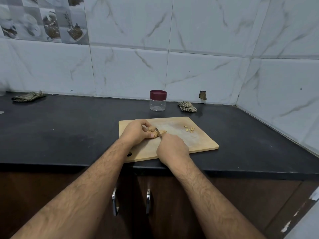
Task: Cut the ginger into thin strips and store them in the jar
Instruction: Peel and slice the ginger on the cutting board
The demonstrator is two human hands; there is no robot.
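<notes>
My left hand (136, 131) curls over the ginger (153, 131), pinning it to the cutting board (198, 140). Immediately to its right, the knife (158, 132) blade bites into the root; my right hand (172, 149) is wrapped around the handle. Beyond that hand lie a few cut pieces (189, 129). Past both hands, the lidded jar (158, 100) waits. I judge thin strips need fingertips tucked back and the blade kept vertical.
</notes>
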